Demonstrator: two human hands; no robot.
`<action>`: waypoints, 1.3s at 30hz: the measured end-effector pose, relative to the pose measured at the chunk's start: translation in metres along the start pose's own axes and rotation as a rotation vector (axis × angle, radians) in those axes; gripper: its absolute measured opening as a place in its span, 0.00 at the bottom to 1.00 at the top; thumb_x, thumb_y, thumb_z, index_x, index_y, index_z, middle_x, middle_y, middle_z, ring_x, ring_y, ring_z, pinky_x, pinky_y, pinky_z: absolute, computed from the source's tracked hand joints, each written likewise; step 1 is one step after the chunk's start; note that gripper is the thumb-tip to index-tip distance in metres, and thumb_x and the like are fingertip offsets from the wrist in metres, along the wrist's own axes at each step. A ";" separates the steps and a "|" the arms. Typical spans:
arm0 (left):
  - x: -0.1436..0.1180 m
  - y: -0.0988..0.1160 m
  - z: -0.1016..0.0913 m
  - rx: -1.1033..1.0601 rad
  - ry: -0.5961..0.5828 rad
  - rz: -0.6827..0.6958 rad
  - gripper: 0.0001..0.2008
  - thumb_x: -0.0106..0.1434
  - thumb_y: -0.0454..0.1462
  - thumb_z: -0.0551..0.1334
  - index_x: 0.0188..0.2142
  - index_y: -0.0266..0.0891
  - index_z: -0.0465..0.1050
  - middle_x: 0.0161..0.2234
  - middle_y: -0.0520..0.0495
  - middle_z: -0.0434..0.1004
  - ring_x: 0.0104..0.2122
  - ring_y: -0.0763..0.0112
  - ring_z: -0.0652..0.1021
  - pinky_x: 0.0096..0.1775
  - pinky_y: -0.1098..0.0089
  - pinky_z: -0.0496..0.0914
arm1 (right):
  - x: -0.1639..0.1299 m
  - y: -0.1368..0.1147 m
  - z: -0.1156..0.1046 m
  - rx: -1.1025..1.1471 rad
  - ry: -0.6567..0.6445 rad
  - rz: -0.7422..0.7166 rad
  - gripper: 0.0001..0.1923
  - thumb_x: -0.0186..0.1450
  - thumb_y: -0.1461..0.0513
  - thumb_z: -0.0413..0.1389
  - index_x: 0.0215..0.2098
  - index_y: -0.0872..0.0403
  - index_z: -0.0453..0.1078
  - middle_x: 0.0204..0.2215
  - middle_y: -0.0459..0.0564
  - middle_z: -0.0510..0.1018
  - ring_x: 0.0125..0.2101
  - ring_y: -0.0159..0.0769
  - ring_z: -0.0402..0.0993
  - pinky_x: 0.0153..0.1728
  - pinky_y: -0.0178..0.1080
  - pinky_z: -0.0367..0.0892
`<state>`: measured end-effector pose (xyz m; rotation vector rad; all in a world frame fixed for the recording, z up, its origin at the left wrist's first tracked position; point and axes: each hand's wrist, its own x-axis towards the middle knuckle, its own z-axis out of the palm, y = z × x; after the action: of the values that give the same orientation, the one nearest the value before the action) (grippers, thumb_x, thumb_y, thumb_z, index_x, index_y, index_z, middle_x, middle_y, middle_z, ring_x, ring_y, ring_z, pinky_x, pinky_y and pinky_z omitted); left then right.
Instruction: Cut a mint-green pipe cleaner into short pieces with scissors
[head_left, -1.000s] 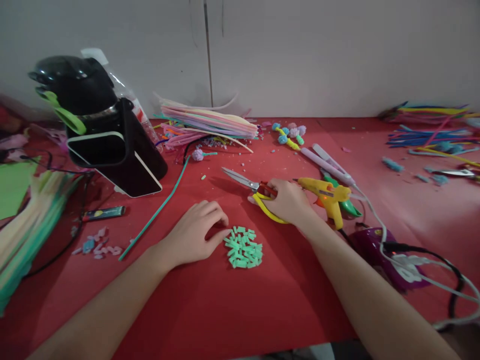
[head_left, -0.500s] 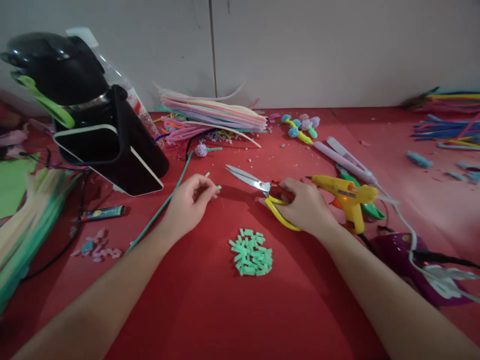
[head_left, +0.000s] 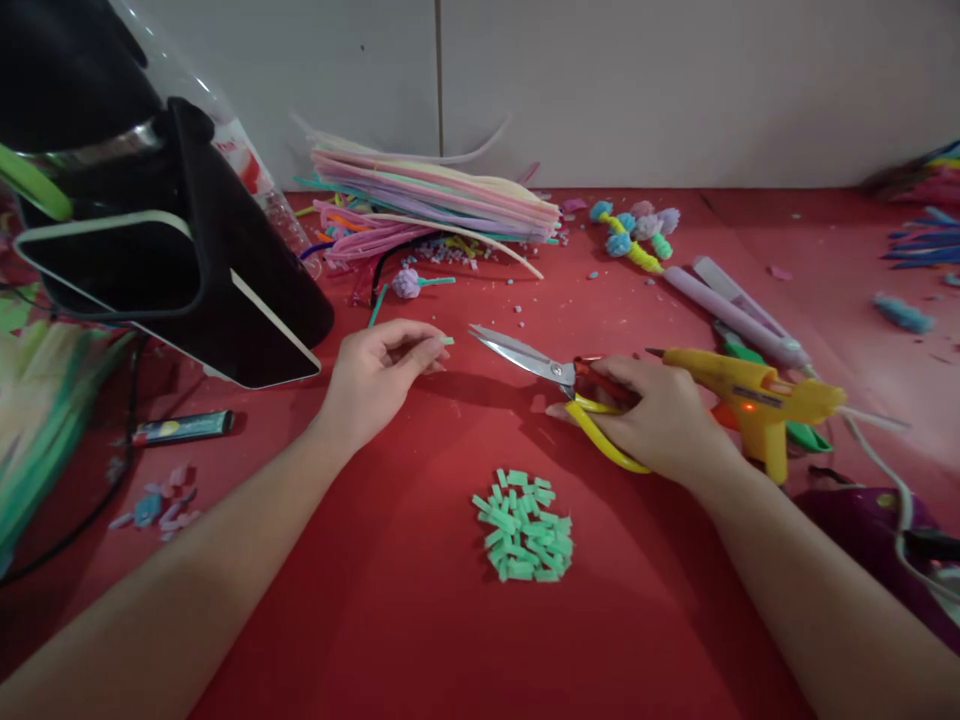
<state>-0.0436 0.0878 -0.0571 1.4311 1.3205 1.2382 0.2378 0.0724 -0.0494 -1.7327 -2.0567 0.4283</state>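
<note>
My left hand is closed in a pinch, with the tip of a light green pipe cleaner poking out past the thumb and fingertips. My right hand grips scissors by their red and yellow handles. Their blades look nearly together and point left, a short gap from the green tip. Below and between the hands lies a loose pile of short green pipe cleaner pieces. A teal stem shows behind my left hand, and the rest of it is hidden.
A black bottle in a holder stands at left. Bundled pipe cleaners lie against the wall, near a small purple pompom. Right of my right hand are a yellow glue gun and a lilac straightener-like tool. A lighter-like tube lies left.
The view has tilted and moved closer. My left hand has turned so the green tip points right toward the scissors. My right hand still holds the scissors.
</note>
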 end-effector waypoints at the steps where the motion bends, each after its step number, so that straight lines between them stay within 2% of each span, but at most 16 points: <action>1: 0.000 0.001 0.000 0.014 -0.005 -0.006 0.09 0.61 0.43 0.69 0.36 0.38 0.81 0.31 0.48 0.83 0.29 0.74 0.81 0.36 0.72 0.77 | 0.000 -0.001 0.000 -0.008 -0.006 0.003 0.31 0.53 0.33 0.57 0.22 0.51 0.63 0.16 0.42 0.62 0.21 0.30 0.54 0.27 0.38 0.53; 9: -0.004 0.011 0.001 0.138 -0.019 0.018 0.12 0.65 0.45 0.64 0.32 0.39 0.78 0.25 0.51 0.78 0.24 0.75 0.77 0.30 0.73 0.73 | -0.004 -0.003 0.001 -0.016 0.044 -0.017 0.30 0.52 0.33 0.58 0.25 0.51 0.64 0.17 0.41 0.61 0.21 0.31 0.54 0.27 0.38 0.54; 15: -0.005 0.008 0.001 0.196 -0.041 0.069 0.16 0.68 0.45 0.60 0.28 0.39 0.74 0.21 0.53 0.70 0.22 0.77 0.70 0.28 0.74 0.68 | -0.002 -0.012 -0.003 0.009 0.032 -0.037 0.29 0.55 0.35 0.56 0.21 0.50 0.62 0.16 0.41 0.57 0.20 0.29 0.49 0.26 0.39 0.51; 21: -0.004 0.007 0.001 0.104 -0.088 0.048 0.12 0.69 0.42 0.60 0.31 0.38 0.74 0.26 0.51 0.75 0.25 0.77 0.73 0.29 0.74 0.69 | -0.004 -0.011 -0.002 0.007 0.017 -0.024 0.31 0.54 0.33 0.55 0.21 0.51 0.61 0.17 0.41 0.56 0.21 0.29 0.48 0.25 0.39 0.49; 26: -0.005 0.007 0.000 0.146 -0.070 0.054 0.13 0.69 0.43 0.60 0.30 0.39 0.73 0.25 0.51 0.73 0.25 0.76 0.73 0.30 0.73 0.70 | -0.005 -0.009 -0.002 -0.055 0.012 -0.040 0.32 0.53 0.31 0.54 0.23 0.50 0.63 0.16 0.41 0.60 0.20 0.29 0.52 0.25 0.39 0.52; 32: -0.005 0.008 -0.002 0.212 -0.108 0.102 0.16 0.69 0.46 0.58 0.29 0.40 0.72 0.23 0.52 0.70 0.24 0.75 0.70 0.28 0.72 0.67 | -0.003 -0.011 -0.003 -0.054 -0.012 -0.042 0.33 0.55 0.31 0.53 0.20 0.50 0.58 0.16 0.41 0.55 0.20 0.29 0.48 0.25 0.39 0.51; 39: -0.006 0.011 -0.001 0.245 -0.109 0.113 0.14 0.68 0.46 0.60 0.30 0.40 0.74 0.23 0.52 0.72 0.25 0.74 0.72 0.28 0.72 0.66 | -0.004 -0.005 -0.001 -0.047 -0.038 -0.047 0.32 0.55 0.32 0.54 0.23 0.51 0.67 0.16 0.42 0.61 0.20 0.29 0.54 0.25 0.38 0.54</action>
<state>-0.0427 0.0801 -0.0474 1.7419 1.3681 1.0797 0.2342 0.0676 -0.0464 -1.7110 -2.1458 0.4047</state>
